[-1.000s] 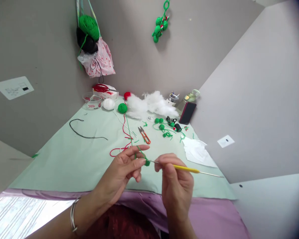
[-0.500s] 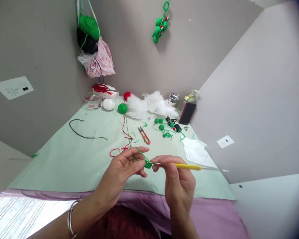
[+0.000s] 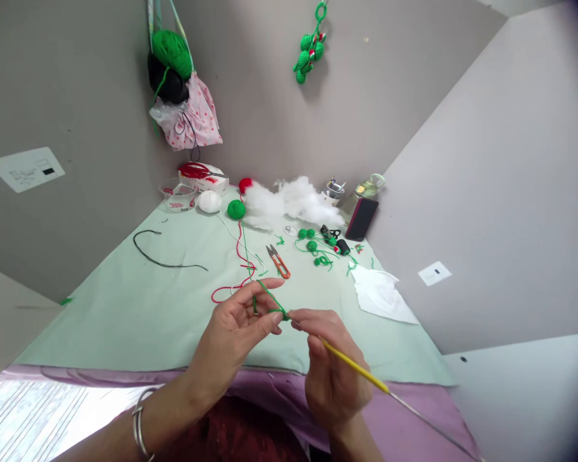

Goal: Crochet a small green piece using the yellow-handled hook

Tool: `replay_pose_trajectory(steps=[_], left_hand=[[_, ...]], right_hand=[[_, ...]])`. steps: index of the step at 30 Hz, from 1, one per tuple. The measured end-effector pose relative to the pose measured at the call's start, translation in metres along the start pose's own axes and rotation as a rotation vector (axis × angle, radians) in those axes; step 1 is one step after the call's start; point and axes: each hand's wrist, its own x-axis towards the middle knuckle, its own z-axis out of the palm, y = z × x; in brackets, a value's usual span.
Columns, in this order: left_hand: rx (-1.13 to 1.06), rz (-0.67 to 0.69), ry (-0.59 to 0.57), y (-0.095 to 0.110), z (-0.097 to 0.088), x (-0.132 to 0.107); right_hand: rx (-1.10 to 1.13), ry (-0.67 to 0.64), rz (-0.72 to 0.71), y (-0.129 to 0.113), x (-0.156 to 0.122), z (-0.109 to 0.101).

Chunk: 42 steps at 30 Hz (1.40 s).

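Observation:
My left hand (image 3: 238, 333) pinches a small green crochet piece (image 3: 284, 314) between thumb and fingers, with green yarn (image 3: 264, 292) looped over its index finger. The yarn runs back across the table to a green yarn ball (image 3: 236, 209). My right hand (image 3: 332, 372) is closed round a yellow-handled crochet hook (image 3: 354, 367). The hook's tip meets the green piece, and its metal tail slants down to the right.
A pale green mat (image 3: 139, 308) covers the table. On it lie orange thread snips (image 3: 278, 261), red yarn (image 3: 231, 292), a black cord (image 3: 166, 260), white stuffing (image 3: 289, 202), small green crochet balls (image 3: 312, 244), a phone (image 3: 362, 218) and white paper (image 3: 383, 295). Bags hang on the wall (image 3: 180, 96).
My right hand has dropped and turned, swinging the hook's tail from level to slanting down right. The left hand's pinch on the green piece has tightened slightly.

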Motion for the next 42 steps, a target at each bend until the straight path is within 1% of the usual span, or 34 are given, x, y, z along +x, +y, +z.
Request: replay_pose_trajectory(steps=[3,5,6,8,9,10,11,12,14,16,17,19,21,22,24,25,26,28,30,31,33,35,39,42], left_hand=[[0.01,-0.008,0.014,0.0,0.001,-0.001],[-0.002,-0.037,0.02,0.0,0.002,-0.001],[-0.027,-0.065,0.017,0.001,0.002,-0.001],[-0.117,-0.164,-0.012,0.002,0.002,0.001],[-0.172,-0.224,-0.033,0.004,0.001,0.002],[-0.223,-0.279,-0.053,0.005,-0.001,0.004],[-0.264,-0.324,-0.07,0.006,-0.002,0.005],[-0.291,-0.337,-0.072,0.008,-0.003,0.007],[-0.298,-0.315,-0.067,0.01,-0.004,0.008],[-0.262,-0.282,-0.075,0.01,-0.003,0.008],[-0.236,-0.266,-0.079,0.009,-0.002,0.007],[-0.181,-0.227,-0.065,0.006,0.001,0.004],[-0.143,-0.188,-0.03,0.002,0.003,0.003],[-0.143,-0.184,-0.021,0.001,0.003,0.003],[-0.181,-0.238,-0.052,0.0,0.002,0.004],[-0.214,-0.282,-0.075,0.0,0.001,0.005],[-0.246,-0.322,-0.093,0.001,0.0,0.007],[-0.287,-0.351,-0.088,0.004,-0.003,0.01],[-0.281,-0.306,-0.064,0.006,-0.004,0.011],[-0.26,-0.274,-0.062,0.006,-0.004,0.01],[-0.201,-0.223,-0.072,0.006,-0.003,0.009],[-0.149,-0.204,-0.089,0.005,-0.001,0.007],[-0.104,-0.195,-0.101,0.006,-0.001,0.003],[-0.101,-0.191,-0.094,0.009,-0.001,0.003]], right_hand=[[-0.088,0.014,-0.081,-0.001,0.003,0.002],[-0.163,0.001,-0.13,0.002,0.0,0.004],[-0.216,-0.005,-0.162,0.004,-0.003,0.005],[-0.302,-0.006,-0.219,0.009,-0.008,0.007],[-0.305,0.0,-0.215,0.01,-0.01,0.007],[-0.271,0.011,-0.18,0.011,-0.011,0.007],[-0.194,0.027,-0.097,0.012,-0.01,0.007],[-0.093,0.051,0.009,0.011,-0.008,0.006],[0.129,0.114,0.224,0.009,-0.002,0.006],[0.283,0.141,0.327,0.007,0.004,0.007],[0.306,0.135,0.339,0.006,0.006,0.008],[0.254,0.096,0.309,0.005,0.006,0.011],[0.113,0.062,0.212,0.006,0.002,0.013],[0.032,0.048,0.137,0.007,-0.001,0.013],[-0.102,0.033,-0.006,0.008,-0.005,0.011],[-0.13,0.037,-0.032,0.008,-0.006,0.009],[-0.121,0.053,-0.014,0.008,-0.005,0.007],[0.0,0.121,0.145,0.008,-0.002,0.004],[0.166,0.169,0.309,0.007,0.004,0.002],[0.234,0.168,0.355,0.007,0.006,0.002],[0.317,0.128,0.386,0.007,0.008,0.004],[0.345,0.1,0.411,0.008,0.008,0.006],[0.45,0.133,0.494,0.013,0.007,0.006],[0.51,0.146,0.504,0.013,0.007,0.004]])
